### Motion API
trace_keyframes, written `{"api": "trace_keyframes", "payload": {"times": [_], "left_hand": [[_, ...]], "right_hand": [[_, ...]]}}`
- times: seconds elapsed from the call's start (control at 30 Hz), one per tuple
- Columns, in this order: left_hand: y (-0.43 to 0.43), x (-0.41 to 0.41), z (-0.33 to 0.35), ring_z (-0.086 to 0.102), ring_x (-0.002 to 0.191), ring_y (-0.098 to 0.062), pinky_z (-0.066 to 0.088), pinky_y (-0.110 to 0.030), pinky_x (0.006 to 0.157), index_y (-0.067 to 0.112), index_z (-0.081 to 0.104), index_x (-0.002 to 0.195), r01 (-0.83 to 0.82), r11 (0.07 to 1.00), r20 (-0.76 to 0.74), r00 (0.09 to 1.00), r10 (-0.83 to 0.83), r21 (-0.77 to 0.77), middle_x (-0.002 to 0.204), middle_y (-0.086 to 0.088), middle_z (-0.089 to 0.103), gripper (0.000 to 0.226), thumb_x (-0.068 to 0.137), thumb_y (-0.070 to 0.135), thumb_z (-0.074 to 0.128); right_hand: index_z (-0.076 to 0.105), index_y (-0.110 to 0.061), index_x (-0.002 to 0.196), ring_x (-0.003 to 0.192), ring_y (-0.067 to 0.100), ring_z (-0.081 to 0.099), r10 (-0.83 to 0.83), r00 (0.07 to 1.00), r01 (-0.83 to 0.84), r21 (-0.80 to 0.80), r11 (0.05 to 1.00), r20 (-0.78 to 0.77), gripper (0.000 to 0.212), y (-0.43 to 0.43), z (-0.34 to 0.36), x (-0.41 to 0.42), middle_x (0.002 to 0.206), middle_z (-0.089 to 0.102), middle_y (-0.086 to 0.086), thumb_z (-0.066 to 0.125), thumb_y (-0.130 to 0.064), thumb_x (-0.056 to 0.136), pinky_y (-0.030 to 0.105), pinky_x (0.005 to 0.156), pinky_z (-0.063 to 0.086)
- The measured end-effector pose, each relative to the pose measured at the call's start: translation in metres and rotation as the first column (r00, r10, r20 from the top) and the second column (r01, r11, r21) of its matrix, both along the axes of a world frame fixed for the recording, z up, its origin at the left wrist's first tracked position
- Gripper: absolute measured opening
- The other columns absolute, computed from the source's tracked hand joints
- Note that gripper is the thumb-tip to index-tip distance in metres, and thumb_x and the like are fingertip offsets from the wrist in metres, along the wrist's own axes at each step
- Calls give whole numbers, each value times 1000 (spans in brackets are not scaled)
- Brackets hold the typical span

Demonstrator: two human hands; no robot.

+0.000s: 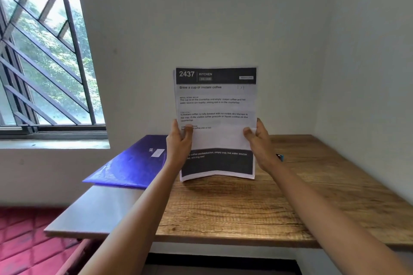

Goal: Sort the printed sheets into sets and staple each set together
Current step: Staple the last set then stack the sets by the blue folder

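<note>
Both forearms reach in from the bottom edge toward the middle of my view, over the wooden table (245, 212). At their ends the left hand (178, 140) and the right hand (260, 143) hold the printed sheets (215, 105) upright between them, facing me. Each hand grips one side edge, thumb curled over the front of the paper and fingers behind it. The front page has a dark header reading "2437 KITCHEN" and the title "Brew a cup of instant coffee". A second page edge shows slightly offset along the upper left side. The bottom edge bows a little low over the tabletop; I cannot tell whether it touches the wood.

Left of the sheets a blue folder (131, 165) lies flat on the table, partly hidden by my left wrist. Just behind my right wrist a small blue object (280, 157) peeks out, too hidden to identify. A barred window (44, 51) fills the upper left, above a red floor (26, 236).
</note>
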State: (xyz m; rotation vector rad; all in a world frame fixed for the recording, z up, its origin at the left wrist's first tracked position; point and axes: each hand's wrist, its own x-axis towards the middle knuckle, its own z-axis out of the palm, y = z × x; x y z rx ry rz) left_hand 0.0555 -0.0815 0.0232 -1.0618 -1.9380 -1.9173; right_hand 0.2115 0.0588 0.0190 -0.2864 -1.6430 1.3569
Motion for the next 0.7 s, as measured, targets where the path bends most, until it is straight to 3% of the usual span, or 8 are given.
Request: {"api": "trace_keyframes", "payload": {"times": [0.2,0.3,0.4,0.5,0.7], "left_hand": [[0,-3,-2,59,81,-16,40,-13,59,9,45,122,44,999,12,999,-44,-2,96,3,65,30,97,23,56],[-5,-12,-6,69,85,-24,55,-32,76,27,44,124,199,973,227,949,-221,115,94,-1,72,44,88,25,69],[-9,-16,-7,69,95,-32,55,-47,88,18,63,107,322,917,376,840,-391,233,102,-11,73,21,87,17,71],[-10,-17,-10,69,96,-31,56,-44,88,16,70,97,339,926,393,838,-378,167,105,-12,73,10,87,18,70],[-8,-18,-11,70,91,-26,58,-38,81,18,67,103,364,922,409,827,-386,133,102,-8,73,19,86,26,72]], "right_hand": [[47,-21,126,109,18,61,-37,999,37,3,999,27,26,3,1,-2,121,61,0,47,-16,100,37,92,52],[51,-15,127,104,18,63,-57,997,57,-9,998,57,28,5,1,-3,119,63,3,48,-18,100,35,87,53],[55,-17,121,100,18,65,-37,996,38,-1,999,79,23,7,2,-2,116,66,4,49,-19,99,35,84,55],[56,-22,119,99,19,65,-4,995,6,-18,1000,99,21,9,3,-2,115,66,1,50,-20,99,38,85,55],[54,-19,121,99,21,66,49,995,-40,-114,993,83,23,10,5,-3,114,66,3,52,-19,98,39,85,55]]}}
